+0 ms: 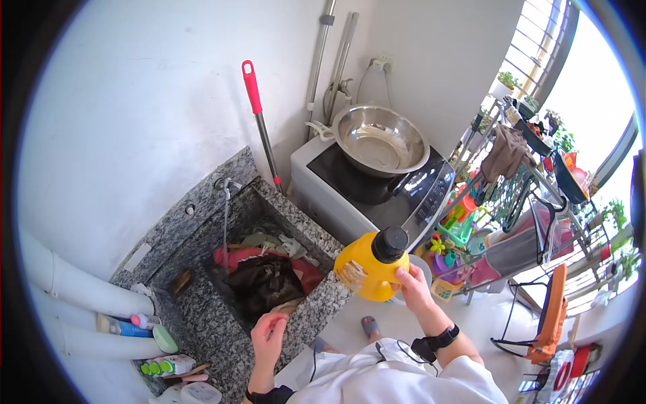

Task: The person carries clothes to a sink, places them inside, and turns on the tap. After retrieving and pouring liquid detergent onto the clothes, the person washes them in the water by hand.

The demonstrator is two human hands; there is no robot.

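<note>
A yellow jug [367,269] with a black cap is held upright, slightly tilted, by my right hand [414,286], its fingers around the handle side. It hangs just past the right edge of the stone sink [313,299]. My left hand [269,337] hovers over the sink's front edge, fingers curled and bunched; whether anything small is between them cannot be made out. Dark and red clothes [266,286] lie in the basin. A thin stream of water runs down from the faucet [227,185] at the back wall.
A steel basin [380,141] sits on the washing machine [323,192]. A red-handled pole [262,135] leans behind the sink. Bottles [168,365] and a soap bar stand at lower left. A crowded rack [538,175] and an orange folding chair [553,316] are at right.
</note>
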